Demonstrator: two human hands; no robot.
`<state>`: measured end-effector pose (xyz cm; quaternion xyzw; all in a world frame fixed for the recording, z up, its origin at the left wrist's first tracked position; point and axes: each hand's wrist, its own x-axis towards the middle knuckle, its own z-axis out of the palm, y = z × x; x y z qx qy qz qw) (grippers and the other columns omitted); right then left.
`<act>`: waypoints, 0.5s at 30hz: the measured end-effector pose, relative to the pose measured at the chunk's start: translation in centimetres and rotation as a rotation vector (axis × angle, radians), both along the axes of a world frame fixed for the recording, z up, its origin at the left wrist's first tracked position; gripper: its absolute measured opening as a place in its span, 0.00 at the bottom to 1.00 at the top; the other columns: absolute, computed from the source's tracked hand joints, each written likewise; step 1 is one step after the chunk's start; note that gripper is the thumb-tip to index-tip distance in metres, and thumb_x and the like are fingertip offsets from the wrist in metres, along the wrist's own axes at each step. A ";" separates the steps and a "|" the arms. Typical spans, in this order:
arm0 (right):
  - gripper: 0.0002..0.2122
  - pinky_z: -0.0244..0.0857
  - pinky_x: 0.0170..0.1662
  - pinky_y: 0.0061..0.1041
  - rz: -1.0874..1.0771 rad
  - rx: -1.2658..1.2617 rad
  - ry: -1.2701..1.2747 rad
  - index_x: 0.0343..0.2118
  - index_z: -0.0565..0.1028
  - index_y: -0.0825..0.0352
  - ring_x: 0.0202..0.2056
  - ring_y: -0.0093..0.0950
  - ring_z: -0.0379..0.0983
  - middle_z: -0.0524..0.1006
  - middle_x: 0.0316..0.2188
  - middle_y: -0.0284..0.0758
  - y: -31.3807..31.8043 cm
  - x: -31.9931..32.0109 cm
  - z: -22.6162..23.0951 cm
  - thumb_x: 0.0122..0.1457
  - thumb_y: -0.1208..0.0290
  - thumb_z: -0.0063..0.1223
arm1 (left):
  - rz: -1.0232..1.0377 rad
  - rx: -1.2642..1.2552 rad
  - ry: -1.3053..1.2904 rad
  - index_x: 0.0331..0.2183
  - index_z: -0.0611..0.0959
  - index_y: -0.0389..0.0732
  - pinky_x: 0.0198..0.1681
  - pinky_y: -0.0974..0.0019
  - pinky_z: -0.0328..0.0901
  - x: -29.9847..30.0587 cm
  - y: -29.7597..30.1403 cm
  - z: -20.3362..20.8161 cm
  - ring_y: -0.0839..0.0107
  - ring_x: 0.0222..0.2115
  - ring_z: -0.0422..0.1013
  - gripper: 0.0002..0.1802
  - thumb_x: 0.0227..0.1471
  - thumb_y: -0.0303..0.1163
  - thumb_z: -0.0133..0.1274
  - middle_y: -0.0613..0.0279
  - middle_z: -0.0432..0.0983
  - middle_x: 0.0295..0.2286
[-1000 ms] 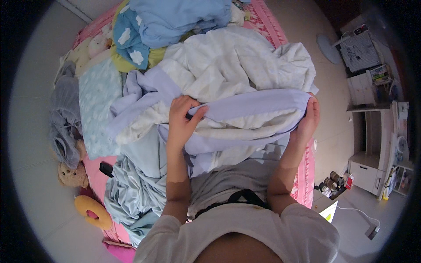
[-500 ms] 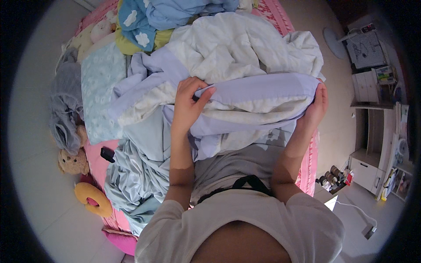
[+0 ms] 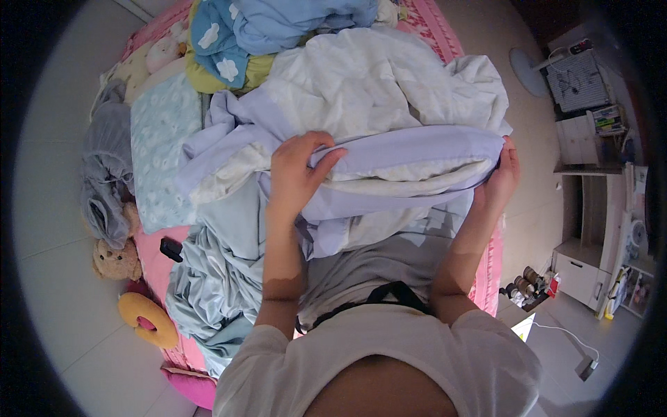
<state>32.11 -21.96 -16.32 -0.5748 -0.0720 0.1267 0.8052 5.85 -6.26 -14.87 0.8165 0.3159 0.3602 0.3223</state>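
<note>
Both hands pinch a rumpled lavender-edged white quilt [image 3: 389, 149], folded lengthwise.

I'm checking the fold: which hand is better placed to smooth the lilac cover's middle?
Probably the left hand: it grips the lilac cover near its middle, while the right hand pinches the far end.

Layout of bedding on the bed [image 3: 445, 28].
Quilt [image 3: 389, 97] at centre; pillow [image 3: 163, 149] to its left; teddy bear [image 3: 114, 260] at the bed's left edge; shelf unit [image 3: 590, 229] right.
</note>
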 end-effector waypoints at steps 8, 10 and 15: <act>0.13 0.53 0.31 0.13 -0.265 -0.262 -0.561 0.23 0.66 0.67 0.26 0.14 0.56 0.64 0.21 0.26 1.9 -1.6 2.2 0.61 0.65 0.38 | -0.324 -0.038 0.247 0.23 0.76 0.38 0.20 0.69 0.59 -1.1 1.3 8.9 0.68 0.17 0.67 0.11 0.38 0.32 0.60 0.61 0.71 0.19; 0.14 0.50 0.29 0.12 -0.199 -0.220 -0.442 0.20 0.64 0.66 0.25 0.13 0.53 0.61 0.19 0.24 2.3 -1.1 1.3 0.61 0.64 0.39 | -0.276 0.132 0.258 0.25 0.76 0.38 0.25 0.66 0.60 0.4 1.5 8.1 0.64 0.22 0.68 0.10 0.38 0.31 0.58 0.59 0.71 0.22; 0.15 0.45 0.25 0.12 -0.137 -0.075 -0.309 0.18 0.61 0.63 0.23 0.11 0.49 0.57 0.17 0.21 4.3 -2.4 1.1 0.61 0.64 0.40 | -0.524 0.313 -0.070 0.34 0.75 0.41 0.38 0.61 0.61 7.6 -3.6 6.5 0.59 0.34 0.66 0.14 0.41 0.30 0.55 0.59 0.70 0.30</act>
